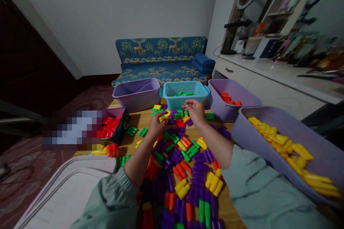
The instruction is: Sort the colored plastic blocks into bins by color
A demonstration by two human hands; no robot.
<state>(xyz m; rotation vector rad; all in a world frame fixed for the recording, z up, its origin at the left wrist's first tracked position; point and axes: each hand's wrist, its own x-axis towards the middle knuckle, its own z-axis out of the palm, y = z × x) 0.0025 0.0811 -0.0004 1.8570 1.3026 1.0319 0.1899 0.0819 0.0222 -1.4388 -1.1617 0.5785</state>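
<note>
My left hand (pixel 157 125) is over the far part of the table, its fingers closed around a yellow plastic building piece (pixel 165 117), partly hidden by them. My right hand (pixel 195 110) is raised at the near side of the light-blue bin (pixel 185 101), fingers curled together; what they hold, if anything, cannot be made out. Green pieces (pixel 184 93) lie inside that bin. Beneath my forearms, loose purple pieces (pixel 199 171), orange pieces (pixel 179 171), yellow pieces (pixel 214 183) and green pieces (pixel 192 150) are spread over the wooden table (pixel 228 218).
A purple bin (pixel 136 96) stands back left. Another purple bin (pixel 225 112) holds orange-red pieces; a larger one (pixel 243 128) at right holds yellow pieces. Red pieces (pixel 109 127) fill a box at left. White lids (pixel 70 189) lie front left. A patterned sofa (pixel 161 68) is behind.
</note>
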